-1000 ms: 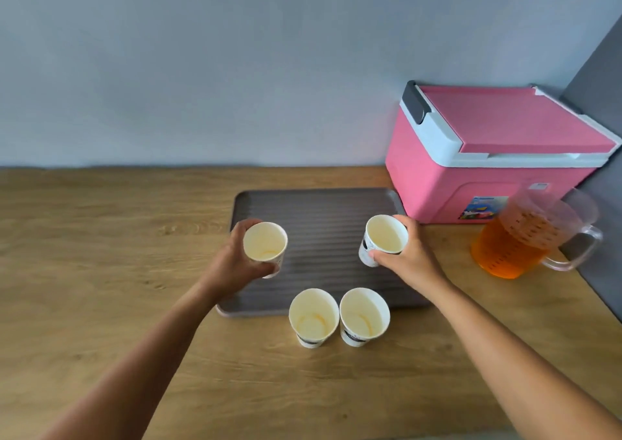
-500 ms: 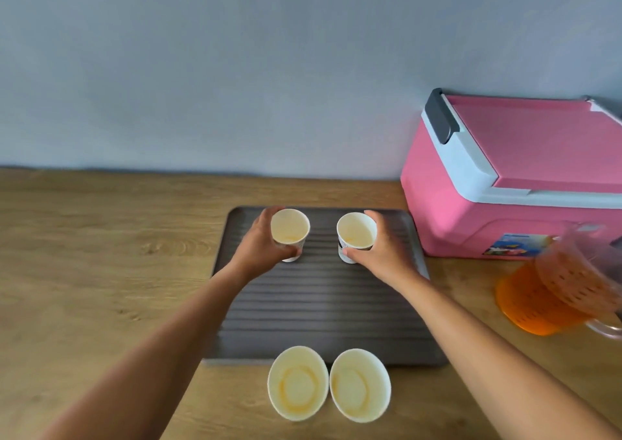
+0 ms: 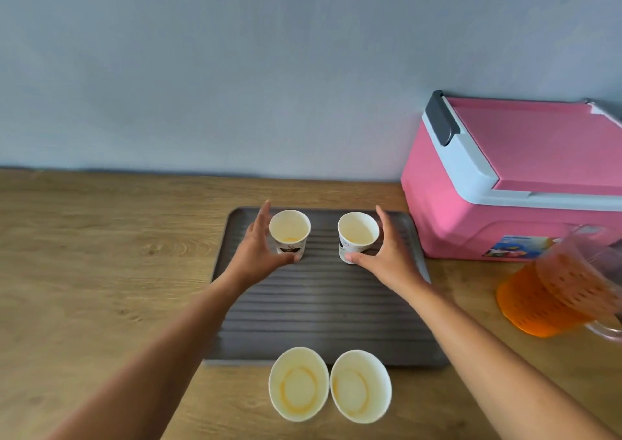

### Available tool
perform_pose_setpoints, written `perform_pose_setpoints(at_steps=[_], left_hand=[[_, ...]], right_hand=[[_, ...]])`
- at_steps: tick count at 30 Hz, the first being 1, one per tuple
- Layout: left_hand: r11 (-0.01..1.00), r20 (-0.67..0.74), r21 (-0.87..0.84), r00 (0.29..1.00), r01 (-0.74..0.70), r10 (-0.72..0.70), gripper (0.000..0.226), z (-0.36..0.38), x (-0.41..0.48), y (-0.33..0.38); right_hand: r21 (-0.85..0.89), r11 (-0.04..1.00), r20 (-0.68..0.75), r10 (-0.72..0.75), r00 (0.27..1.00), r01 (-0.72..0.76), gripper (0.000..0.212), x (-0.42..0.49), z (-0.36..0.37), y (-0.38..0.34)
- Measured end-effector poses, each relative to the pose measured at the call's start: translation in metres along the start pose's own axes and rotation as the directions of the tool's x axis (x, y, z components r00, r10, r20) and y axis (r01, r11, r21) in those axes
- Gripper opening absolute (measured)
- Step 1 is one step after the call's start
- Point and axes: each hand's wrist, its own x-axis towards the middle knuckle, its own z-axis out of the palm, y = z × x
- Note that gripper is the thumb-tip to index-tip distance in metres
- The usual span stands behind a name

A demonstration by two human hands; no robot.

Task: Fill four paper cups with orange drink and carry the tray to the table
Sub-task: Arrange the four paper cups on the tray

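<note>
Paper cups sit in two pairs in the head view: two stand upright at the far end of the grey ribbed tray [image 3: 323,308], and two more stand on the wooden counter [image 3: 101,271] just off the tray's near edge, touching each other. The left hand [image 3: 257,254] curves loosely around the far left cup [image 3: 289,232], thumb at its base, fingers spread wide rather than clamped; the right hand [image 3: 383,257] cups the far right cup [image 3: 357,236] in the same half-open way. Whether either hand presses the cup wall I cannot tell. All four look empty apart from orange stains on the bottoms of the near left cup [image 3: 299,384] and near right cup [image 3: 360,386]. A clear pitcher [image 3: 552,295] of orange drink waits at the right, beside the pink cooler [image 3: 505,183]. Such cups are probably light and easily crushed or tipped, so hold low on the wall with a gentle squeeze
</note>
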Motion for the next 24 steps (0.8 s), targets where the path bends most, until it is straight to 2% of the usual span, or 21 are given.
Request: perform_pose_setpoints(at_steps=[3,6,10,14,17,20,24], left_hand=[[0.998,-0.07,-0.064,0.997,0.022,-0.026,0.128,-0.007,-0.016,-0.005],[0.989,-0.129,-0.137,0.989,0.048,-0.065,0.125,-0.015,-0.04,-0.01],[0.952,-0.141,-0.301,0.985,0.054,-0.1,0.099,-0.02,-0.085,-0.007],[0.917,0.043,-0.396,0.999,0.043,-0.028,0.089,-0.026,-0.137,-0.004],[0.946,0.197,-0.324,0.978,0.005,0.062,0.102,-0.023,-0.167,-0.005],[0.967,0.295,-0.25,0.946,-0.056,0.132,0.121,-0.012,-0.185,-0.004],[0.975,0.335,-0.188,0.926,-0.118,0.177,0.131,0.006,-0.198,-0.004]], right_hand=[[-0.03,0.999,-0.088,-0.03,0.996,0.027,0.118,-0.019,-0.009,-0.004],[0.04,0.999,-0.115,-0.009,0.993,0.014,0.118,-0.045,-0.014,-0.004],[0.18,0.982,-0.057,0.068,0.996,-0.057,0.118,-0.088,-0.023,-0.007],[0.285,0.952,0.176,0.064,0.982,-0.113,0.113,-0.134,-0.031,-0.008],[0.219,0.972,0.291,0.016,0.957,-0.083,0.12,-0.168,-0.026,-0.006],[0.218,0.972,0.327,0.015,0.945,-0.091,0.126,-0.194,-0.015,-0.003],[0.207,0.971,0.275,0.056,0.96,-0.116,0.114,-0.213,0.002,0.002]])
